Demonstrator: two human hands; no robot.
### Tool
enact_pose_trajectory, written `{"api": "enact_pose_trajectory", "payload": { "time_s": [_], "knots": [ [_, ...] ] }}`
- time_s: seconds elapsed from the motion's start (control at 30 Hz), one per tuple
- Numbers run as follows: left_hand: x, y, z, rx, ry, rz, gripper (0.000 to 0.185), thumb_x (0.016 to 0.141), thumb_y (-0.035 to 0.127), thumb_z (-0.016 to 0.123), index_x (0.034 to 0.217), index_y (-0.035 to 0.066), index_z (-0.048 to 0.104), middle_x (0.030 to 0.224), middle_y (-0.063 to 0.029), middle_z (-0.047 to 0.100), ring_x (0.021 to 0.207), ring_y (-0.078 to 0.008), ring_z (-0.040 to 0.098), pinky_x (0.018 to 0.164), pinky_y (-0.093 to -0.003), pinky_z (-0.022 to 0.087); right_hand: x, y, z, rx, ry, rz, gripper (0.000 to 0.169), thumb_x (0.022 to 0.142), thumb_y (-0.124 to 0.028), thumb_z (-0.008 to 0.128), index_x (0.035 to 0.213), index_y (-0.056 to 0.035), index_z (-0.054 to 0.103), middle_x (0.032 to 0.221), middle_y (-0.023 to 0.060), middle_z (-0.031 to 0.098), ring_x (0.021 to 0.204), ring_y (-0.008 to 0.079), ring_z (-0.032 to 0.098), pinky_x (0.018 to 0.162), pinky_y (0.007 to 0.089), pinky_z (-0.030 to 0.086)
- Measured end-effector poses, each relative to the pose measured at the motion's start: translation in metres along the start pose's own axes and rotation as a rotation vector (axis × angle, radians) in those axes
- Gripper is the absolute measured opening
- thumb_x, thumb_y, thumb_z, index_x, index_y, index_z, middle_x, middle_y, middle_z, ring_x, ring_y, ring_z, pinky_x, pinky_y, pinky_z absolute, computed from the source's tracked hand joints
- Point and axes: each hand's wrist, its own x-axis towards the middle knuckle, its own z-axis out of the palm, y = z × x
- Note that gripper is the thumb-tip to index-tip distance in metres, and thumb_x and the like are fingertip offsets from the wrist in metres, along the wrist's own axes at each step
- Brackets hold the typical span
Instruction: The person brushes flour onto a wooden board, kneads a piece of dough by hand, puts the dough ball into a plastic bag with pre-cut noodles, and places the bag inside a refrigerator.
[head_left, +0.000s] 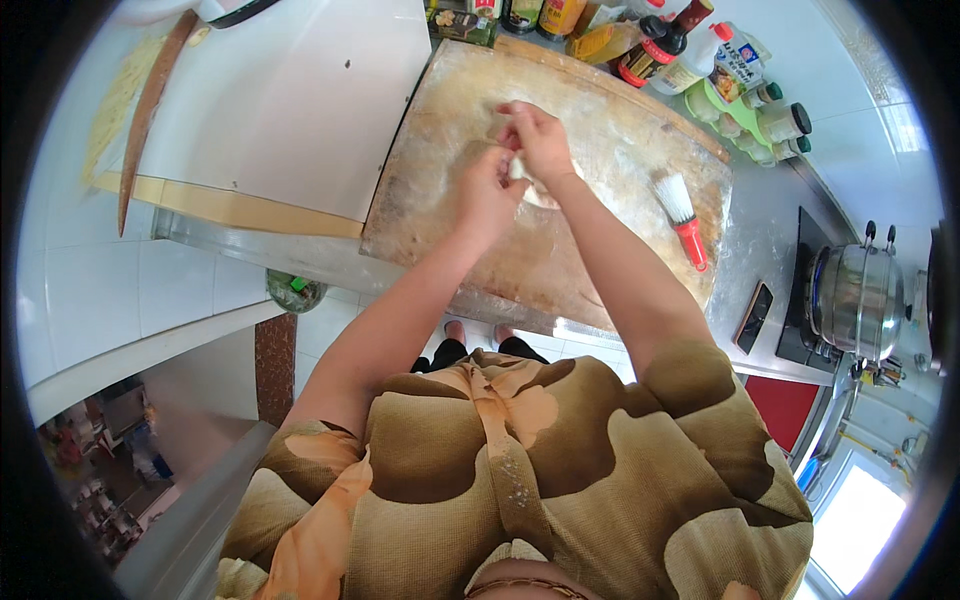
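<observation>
Both my hands meet over a floured wooden board (540, 277). My left hand (491, 187) has its fingers curled around a small piece of pale dough (517, 168). My right hand (536, 142) closes on the same piece from the far side, its fingers bent toward the left hand and slightly blurred. Much of this dough is hidden by the fingers. Just beneath the hands, a flat, pale piece of dough (541, 196) lies on the board, partly covered by my right wrist. Whether the two pieces are joined, I cannot tell.
A red-handled brush (690, 232) with white bristles lies on the board's right side. Sauce bottles (649, 56) and a green spice rack (727, 120) line the back. Right of the board are a phone (753, 318) and a steel pot (862, 300). A white cabinet (277, 105) borders the left.
</observation>
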Motion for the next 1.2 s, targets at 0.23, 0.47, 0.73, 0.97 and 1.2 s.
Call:
{"api": "enact_pose_trajectory", "payload": {
  "time_s": [0.23, 0.47, 0.73, 0.97, 1.2],
  "knots": [
    [-0.030, 0.007, -0.005, 0.221, -0.043, 0.421, 0.025, 0.069, -0.004, 0.065, 0.092, 0.005, 0.058, 0.095, -0.0118, 0.057, 0.082, -0.0282, 0.058, 0.068, -0.0371, 0.048, -0.057, 0.012, -0.017, -0.408, 0.035, -0.157, 0.030, 0.097, -0.031, 0.043, 0.106, -0.0133, 0.066, 0.081, 0.0095, 0.067, 0.073, 0.0288, 0.062, 0.070, 0.0416, 0.046],
    [-0.014, -0.003, -0.005, 0.215, -0.048, 0.025, 0.026, 0.073, 0.001, 0.071, 0.097, 0.004, 0.060, 0.099, -0.0138, 0.058, 0.079, -0.0237, 0.060, 0.065, -0.0341, 0.050, -0.017, 0.018, -0.005, -0.727, 0.309, -0.165, 0.025, 0.097, -0.029, 0.045, 0.105, -0.0160, 0.065, 0.076, 0.0139, 0.064, 0.075, 0.0319, 0.061, 0.071, 0.0395, 0.049],
    [-0.024, -0.003, -0.004, 0.183, -0.060, 0.310, 0.027, 0.072, -0.002, 0.069, 0.097, 0.003, 0.059, 0.096, -0.0103, 0.057, 0.071, -0.0222, 0.059, 0.061, -0.0306, 0.051, -0.060, -0.002, -0.015, -0.134, 0.135, -0.045, 0.031, 0.096, -0.031, 0.045, 0.098, -0.0095, 0.068, 0.076, 0.0069, 0.066, 0.075, 0.0239, 0.063, 0.073, 0.0346, 0.047],
    [-0.022, -0.007, -0.001, 0.138, 0.054, 0.064, 0.033, 0.073, -0.001, 0.069, 0.104, 0.004, 0.059, 0.098, -0.0110, 0.057, 0.075, -0.0218, 0.060, 0.062, -0.0306, 0.051, -0.027, 0.020, -0.003, -0.758, 0.271, -0.250, 0.019, 0.093, -0.025, 0.049, 0.102, -0.0181, 0.065, 0.085, 0.0074, 0.066, 0.086, 0.0282, 0.060, 0.079, 0.0409, 0.044],
    [-0.015, 0.014, 0.004, 0.096, -0.060, 0.169, 0.026, 0.075, 0.002, 0.068, 0.099, 0.006, 0.058, 0.096, -0.0105, 0.057, 0.082, -0.0233, 0.061, 0.064, -0.0368, 0.049, -0.025, 0.023, -0.031, 0.105, 0.084, 0.132, 0.032, 0.096, -0.036, 0.045, 0.105, -0.0138, 0.067, 0.077, 0.0086, 0.069, 0.077, 0.0282, 0.065, 0.073, 0.0360, 0.049]
  ]
}}
